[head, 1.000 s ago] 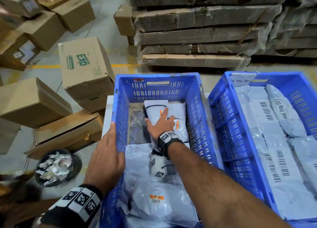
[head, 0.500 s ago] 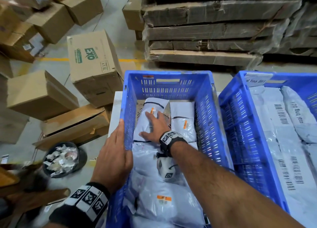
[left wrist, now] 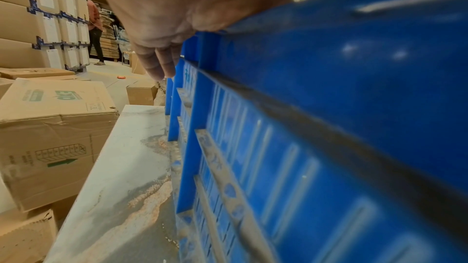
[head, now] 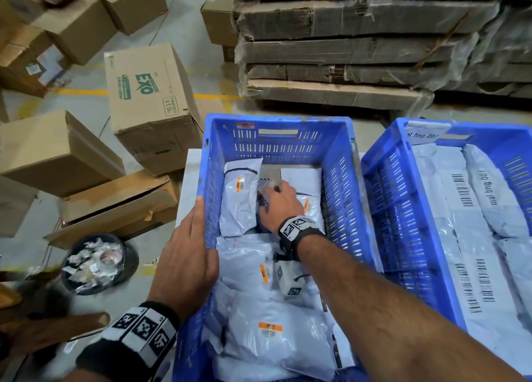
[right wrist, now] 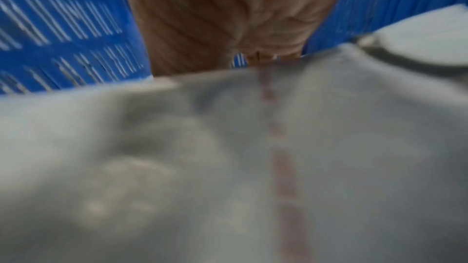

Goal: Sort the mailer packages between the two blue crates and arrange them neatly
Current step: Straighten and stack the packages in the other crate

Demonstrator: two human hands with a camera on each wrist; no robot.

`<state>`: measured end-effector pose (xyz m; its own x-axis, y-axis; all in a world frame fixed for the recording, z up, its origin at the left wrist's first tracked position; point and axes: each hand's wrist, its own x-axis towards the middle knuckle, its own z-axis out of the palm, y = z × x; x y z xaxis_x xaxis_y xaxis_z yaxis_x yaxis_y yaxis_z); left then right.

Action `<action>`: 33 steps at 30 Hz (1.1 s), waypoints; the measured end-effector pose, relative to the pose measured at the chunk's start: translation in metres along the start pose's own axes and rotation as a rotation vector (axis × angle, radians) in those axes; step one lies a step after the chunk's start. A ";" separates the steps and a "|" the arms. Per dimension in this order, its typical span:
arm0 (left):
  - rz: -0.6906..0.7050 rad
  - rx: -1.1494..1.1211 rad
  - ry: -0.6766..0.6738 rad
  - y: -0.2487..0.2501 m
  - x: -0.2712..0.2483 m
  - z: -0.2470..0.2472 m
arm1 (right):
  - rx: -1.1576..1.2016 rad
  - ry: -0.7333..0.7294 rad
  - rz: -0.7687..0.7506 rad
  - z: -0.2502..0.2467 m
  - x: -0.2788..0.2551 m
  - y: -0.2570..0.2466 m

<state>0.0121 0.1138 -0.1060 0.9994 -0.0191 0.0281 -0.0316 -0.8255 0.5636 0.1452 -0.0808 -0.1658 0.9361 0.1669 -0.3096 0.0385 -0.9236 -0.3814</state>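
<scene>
Fingers of your left hand point(head: 188, 262) lie straight along the left rim of the near blue crate point(head: 208, 197), thumb tucked inside the wall, same brace as a second ago. It's steadying, not gripping anything loose.

Near-to-far in that crate: bottom centre of the frame, a loose heap of grey mailers, top one with an orange label point(head: 270, 327); these aren't arranged yet.

Mid-frame, your right hand point(head: 277, 206) has changed. A second ago it pressed flat on one mailer at the far end. Now its fingers point(head: 273, 187) are curled down into the gap between two mailers; whether they pinch an edge or just push, can't tell — the right wrist view is all blur and grey plastic.

Result: the left mailer point(head: 240, 197) has slid toward the crate's left wall, and the right mailer point(head: 302, 180) sits against the right wall, bare crate floor showing between them. Reads as one pile split into two side-by-side columns, so the far row is about set.

Right of the frame, the second blue crate point(head: 383, 197) already holds barcoded mailers point(head: 457, 194) in tidy lengthwise rows.

My read: the near heap is what's left.
</scene>
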 end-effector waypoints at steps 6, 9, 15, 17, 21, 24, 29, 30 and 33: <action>-0.003 -0.001 -0.001 0.001 0.000 0.001 | -0.300 -0.206 0.113 0.005 -0.004 0.041; -0.004 0.006 0.000 0.002 0.000 0.001 | -0.286 -0.184 0.115 0.000 -0.001 0.036; -0.020 0.018 -0.001 0.004 -0.001 0.000 | -0.028 -0.127 -0.235 0.016 0.002 -0.013; -0.018 0.022 -0.007 0.004 0.000 0.000 | -0.103 -0.241 -0.234 0.027 0.006 -0.024; -0.020 0.031 -0.012 0.002 0.000 0.000 | -0.207 -0.335 -0.134 0.034 0.011 -0.024; -0.020 0.033 -0.016 0.002 0.000 0.000 | -0.150 -0.295 -0.170 0.025 0.005 -0.015; -0.039 0.048 -0.032 0.005 0.000 -0.001 | -0.225 -0.249 -0.487 -0.022 -0.031 -0.004; -0.039 0.052 -0.037 0.005 -0.001 -0.002 | -0.245 -0.276 -0.540 -0.030 -0.042 -0.001; -0.050 0.072 -0.041 0.010 -0.002 -0.005 | -0.322 -0.382 -0.673 -0.045 -0.079 0.008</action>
<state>0.0097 0.1080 -0.0959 0.9995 0.0009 -0.0329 0.0174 -0.8642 0.5028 0.0877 -0.1165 -0.1050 0.4968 0.7698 -0.4008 0.6990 -0.6286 -0.3409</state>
